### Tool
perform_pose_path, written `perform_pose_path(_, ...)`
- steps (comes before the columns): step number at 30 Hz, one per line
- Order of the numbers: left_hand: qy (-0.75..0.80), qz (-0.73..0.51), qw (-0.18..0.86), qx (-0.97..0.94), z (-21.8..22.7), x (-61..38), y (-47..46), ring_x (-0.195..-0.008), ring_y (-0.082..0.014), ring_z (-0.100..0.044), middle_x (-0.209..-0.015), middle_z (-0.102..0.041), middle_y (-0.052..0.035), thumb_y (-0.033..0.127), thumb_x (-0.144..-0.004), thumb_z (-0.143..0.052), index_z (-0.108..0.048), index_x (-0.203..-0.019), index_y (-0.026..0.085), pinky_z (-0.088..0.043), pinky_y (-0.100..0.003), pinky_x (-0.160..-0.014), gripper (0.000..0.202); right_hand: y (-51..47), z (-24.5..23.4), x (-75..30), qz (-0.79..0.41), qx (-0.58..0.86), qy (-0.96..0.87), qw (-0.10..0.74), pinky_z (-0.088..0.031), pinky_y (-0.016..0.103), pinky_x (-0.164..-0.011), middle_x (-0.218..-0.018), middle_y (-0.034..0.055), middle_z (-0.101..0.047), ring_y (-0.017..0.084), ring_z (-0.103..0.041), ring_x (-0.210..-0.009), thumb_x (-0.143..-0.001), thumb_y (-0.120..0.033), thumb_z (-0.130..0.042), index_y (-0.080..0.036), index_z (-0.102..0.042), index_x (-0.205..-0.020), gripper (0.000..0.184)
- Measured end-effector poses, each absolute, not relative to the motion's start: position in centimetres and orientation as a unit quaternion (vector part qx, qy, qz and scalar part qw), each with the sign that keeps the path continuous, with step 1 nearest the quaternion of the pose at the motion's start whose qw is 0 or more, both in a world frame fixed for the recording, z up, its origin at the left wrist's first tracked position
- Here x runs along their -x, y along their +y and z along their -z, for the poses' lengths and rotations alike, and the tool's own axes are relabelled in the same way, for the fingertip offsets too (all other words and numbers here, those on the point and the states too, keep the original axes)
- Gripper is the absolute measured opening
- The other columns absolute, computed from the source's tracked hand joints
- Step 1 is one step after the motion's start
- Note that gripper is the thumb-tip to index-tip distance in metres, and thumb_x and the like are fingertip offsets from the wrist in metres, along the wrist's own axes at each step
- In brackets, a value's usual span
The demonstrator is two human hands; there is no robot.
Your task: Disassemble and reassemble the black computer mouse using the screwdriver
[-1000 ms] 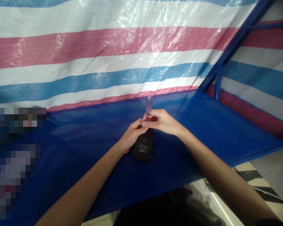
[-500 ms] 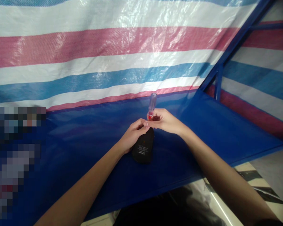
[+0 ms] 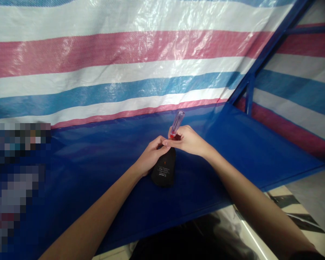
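Observation:
A black computer mouse (image 3: pixel 164 171) lies belly up on the blue table, with small white print and an orange spot on its underside. My left hand (image 3: pixel 151 154) is closed around its left side and far end. Over that far end, my right hand (image 3: pixel 188 140) is closed on a screwdriver (image 3: pixel 178 122). Its clear purplish handle points up and leans to the right, with a red part low down. Thumb and fingers of both hands meet there. They hide the screwdriver's shaft and tip, so I cannot see where it touches the mouse.
The blue table top (image 3: pixel 103 144) runs up to a striped plastic sheet (image 3: pixel 111 47) behind it. A blue metal frame post (image 3: pixel 265 57) slants up at the right. Blurred-out items (image 3: pixel 16 142) fill the left edge. Tiled floor (image 3: pixel 289 202) shows at lower right.
The screwdriver's handle has tipped slightly to the right and sits a little lower. Both hands keep their hold, and the mouse stays almost in place.

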State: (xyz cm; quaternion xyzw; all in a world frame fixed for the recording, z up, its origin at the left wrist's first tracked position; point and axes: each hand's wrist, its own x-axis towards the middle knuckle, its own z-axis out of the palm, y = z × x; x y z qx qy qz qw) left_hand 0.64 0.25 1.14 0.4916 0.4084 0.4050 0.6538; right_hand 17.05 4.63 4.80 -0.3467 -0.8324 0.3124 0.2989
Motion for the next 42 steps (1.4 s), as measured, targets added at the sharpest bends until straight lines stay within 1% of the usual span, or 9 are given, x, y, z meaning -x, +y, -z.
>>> perform_pose_path(5,0.393,-0.403,0.667,-0.489,-1.1,-0.7,0.4,-0.064,-0.0125,-0.06,-0.08,-0.063,-0.0002,0.043,-0.079,-0.063,-0.057,-0.087,0.018,-0.04,-0.023,-0.059,0.027,4.7,-5.0,-17.7,-0.472,0.297,-0.781,0.281,-0.038,0.023,-0.053,-0.069,-0.0017,-0.053,0.01,-0.049,-0.059,-0.082,-0.04,-0.06,-0.016,-0.057,-0.091,0.026)
perform_pose_path(8,0.377,-0.399,0.682,-0.483,-1.2,-0.8,0.3,-0.066,-0.0126,-0.062,-0.085,-0.065,-0.0012,0.043,-0.081,-0.061,-0.057,-0.093,0.019,-0.041,-0.023,-0.059,0.027,4.8,-5.1,-17.9,-0.489,0.298,-0.776,0.264,-0.038,0.023,-0.053,-0.066,-0.0015,-0.053,0.01,-0.049,-0.057,-0.084,-0.039,-0.058,-0.015,-0.058,-0.083,0.024)
perform_pose_path(14,0.393,-0.413,0.658,-0.492,-1.0,-0.8,0.3,-0.072,-0.0146,-0.063,-0.08,-0.061,0.0005,0.039,-0.077,-0.066,-0.054,-0.087,0.018,-0.042,-0.024,-0.062,0.027,4.7,-4.4,-16.9,-0.38,0.346,-0.793,0.328,-0.029,0.022,-0.048,-0.057,-0.0041,-0.047,0.007,-0.039,-0.052,-0.078,-0.041,-0.065,-0.016,-0.048,-0.062,0.034)
perform_pose_path(17,0.395,-0.412,0.657,-0.492,-0.8,-0.7,0.4,-0.073,-0.0155,-0.062,-0.08,-0.061,0.0,0.04,-0.077,-0.067,-0.057,-0.091,0.018,-0.041,-0.024,-0.062,0.028,4.5,-4.4,-16.8,-0.399,0.331,-0.793,0.32,-0.027,0.021,-0.047,-0.056,-0.0058,-0.042,0.007,-0.037,-0.051,-0.079,-0.041,-0.064,-0.017,-0.051,-0.068,0.029)
perform_pose_path(21,0.384,-0.399,0.662,-0.505,-1.0,-0.6,0.4,-0.075,-0.0159,-0.062,-0.089,-0.063,-0.0024,0.042,-0.08,-0.062,-0.062,-0.097,0.018,-0.041,-0.024,-0.061,0.029,4.6,-5.1,-17.5,-0.483,0.281,-0.783,0.274,-0.035,0.022,-0.051,-0.064,-0.0031,-0.05,0.009,-0.045,-0.055,-0.085,-0.039,-0.057,-0.015,-0.059,-0.084,0.023)
perform_pose_path(31,0.4,-0.404,0.654,-0.5,-0.8,-0.6,0.4,-0.069,-0.0144,-0.062,-0.073,-0.059,0.0017,0.039,-0.079,-0.064,-0.05,-0.084,0.019,-0.039,-0.023,-0.059,0.025,4.6,-4.6,-17.2,-0.355,0.351,-0.815,0.293,-0.026,0.022,-0.047,-0.056,-0.0058,-0.039,0.007,-0.036,-0.052,-0.078,-0.042,-0.064,-0.016,-0.048,-0.062,0.034)
perform_pose_path(36,0.381,-0.407,0.66,-0.504,-0.9,-0.7,0.4,-0.072,-0.0136,-0.062,-0.085,-0.062,-0.0002,0.034,-0.081,-0.061,-0.056,-0.091,0.018,-0.04,-0.023,-0.061,0.018,4.6,-4.8,-17.3,-0.446,0.317,-0.785,0.29,-0.035,0.022,-0.051,-0.059,-0.0046,-0.048,0.009,-0.046,-0.054,-0.084,-0.041,-0.058,-0.016,-0.053,-0.079,0.026)
perform_pose_path(39,0.351,-0.408,0.671,-0.51,-1.3,-0.8,0.3,-0.076,-0.0135,-0.062,-0.098,-0.064,-0.0023,0.029,-0.082,-0.058,-0.057,-0.093,0.018,-0.042,-0.025,-0.066,0.016,4.6,-5.3,-17.4,-0.478,0.323,-0.769,0.276,-0.034,0.021,-0.048,-0.053,-0.0056,-0.048,0.008,-0.046,-0.049,-0.085,-0.038,-0.057,-0.016,-0.052,-0.074,0.025)
perform_pose_path(42,0.346,-0.417,0.672,-0.505,-1.7,-1.0,0.3,-0.078,-0.0146,-0.062,-0.096,-0.065,-0.0027,0.028,-0.08,-0.06,-0.057,-0.089,0.017,-0.043,-0.026,-0.069,0.014,4.6,-5.5,-17.4,-0.508,0.33,-0.744,0.284,-0.035,0.019,-0.046,-0.054,-0.0052,-0.051,0.007,-0.048,-0.049,-0.084,-0.034,-0.058,-0.016,-0.053,-0.072,0.022)
